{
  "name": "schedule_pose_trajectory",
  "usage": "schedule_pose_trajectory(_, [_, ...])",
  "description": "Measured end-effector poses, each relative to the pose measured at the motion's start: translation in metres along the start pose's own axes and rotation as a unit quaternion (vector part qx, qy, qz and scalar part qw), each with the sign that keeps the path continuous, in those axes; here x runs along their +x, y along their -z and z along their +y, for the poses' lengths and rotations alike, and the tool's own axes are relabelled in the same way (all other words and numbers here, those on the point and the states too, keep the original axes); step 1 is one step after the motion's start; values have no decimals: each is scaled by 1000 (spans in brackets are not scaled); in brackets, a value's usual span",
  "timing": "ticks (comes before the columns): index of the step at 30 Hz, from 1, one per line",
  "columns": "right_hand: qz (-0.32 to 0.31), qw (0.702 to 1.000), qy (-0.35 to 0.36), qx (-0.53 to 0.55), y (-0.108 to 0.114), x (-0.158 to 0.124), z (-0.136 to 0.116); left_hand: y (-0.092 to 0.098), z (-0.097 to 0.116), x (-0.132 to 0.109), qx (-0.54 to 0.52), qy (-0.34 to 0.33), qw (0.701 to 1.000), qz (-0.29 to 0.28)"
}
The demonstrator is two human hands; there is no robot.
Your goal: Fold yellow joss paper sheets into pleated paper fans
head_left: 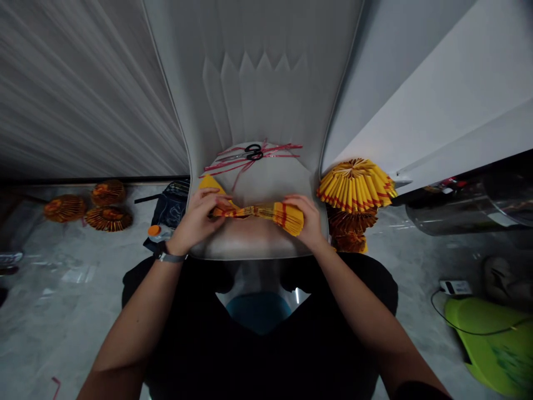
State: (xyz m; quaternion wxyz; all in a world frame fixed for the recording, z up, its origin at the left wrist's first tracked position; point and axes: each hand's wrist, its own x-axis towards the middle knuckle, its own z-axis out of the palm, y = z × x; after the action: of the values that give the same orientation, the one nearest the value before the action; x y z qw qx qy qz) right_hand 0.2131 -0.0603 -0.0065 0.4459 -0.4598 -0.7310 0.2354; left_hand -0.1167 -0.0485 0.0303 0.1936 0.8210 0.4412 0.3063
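Note:
A bundle of folded yellow paper with red stripes (pixel 266 213) lies across the seat of a grey chair (pixel 258 111). My left hand (pixel 199 216) pinches the bundle near its gathered middle, fingers closed. My right hand (pixel 307 221) grips the fanned right end, fingers wrapped round it. A watch sits on my left wrist. Behind the bundle, black scissors (pixel 252 151) rest on several thin red ties (pixel 254 158) at the back of the seat.
Finished yellow paper fans (pixel 356 186) are stacked on the floor right of the chair. Three darker fans (pixel 89 208) lie at the left. A dark bag (pixel 170 208) and an orange-capped bottle (pixel 155 230) sit beside the chair. A green object (pixel 491 333) with a cable lies at right.

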Motion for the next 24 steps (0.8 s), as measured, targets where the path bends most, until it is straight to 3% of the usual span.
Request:
schedule_pose_trajectory(2, [-51, 996, 45, -60, 4, -7, 1, -2, 4, -5, 19, -22, 999, -21])
schedule_pose_trajectory(5, [-126, 985, 99, -68, 6, -24, -1, 1, 7, -17, 33, -37, 998, -50])
schedule_pose_trajectory(12, [-220, 951, 195, -95, -12, -76, -12, 7, -2, -59, 51, -19, 995, -88])
schedule_pose_trajectory(17, [-257, 934, 200, -150, -24, -85, -15, -2, -4, -72, 96, -21, 991, -95])
schedule_pose_trajectory(24, [-305, 928, 175, -123, -26, -81, -22, 3, 4, -63, 151, -48, 977, -140])
